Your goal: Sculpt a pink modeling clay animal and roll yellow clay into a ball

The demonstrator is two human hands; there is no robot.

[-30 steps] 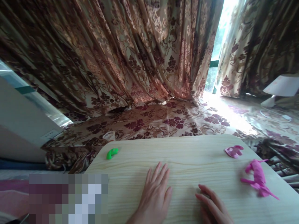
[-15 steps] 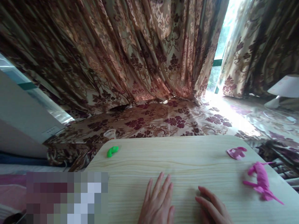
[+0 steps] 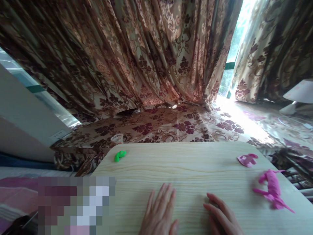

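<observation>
My left hand [image 3: 160, 212] lies palm down near the table's front edge, fingers stretched out and slightly spread. Whether anything is under its palm is hidden. To its right, my right hand [image 3: 222, 215] rests on its side with the fingers loosely bent and apart; I see nothing held in it. Beyond it on the right is a bright pink modelling-clay animal figure [image 3: 273, 187] with thin limbs. Behind that sits a smaller, paler pink clay piece [image 3: 248, 160]. A bent green clay piece [image 3: 119, 156] lies at the table's far left corner.
The pale wooden table [image 3: 181, 160] has rounded far corners. Behind it is a ledge covered in floral cloth [image 3: 186, 125], with a clear plastic cup [image 3: 117, 138] and a white lamp [image 3: 300, 91]. Patterned curtains [image 3: 146, 58] hang beyond. A blurred-out patch covers the lower left.
My left hand slid back toward me, then shifted a little to the left. My right hand stayed nearly in place. The view turned slightly; the clay pieces did not move on the table.
</observation>
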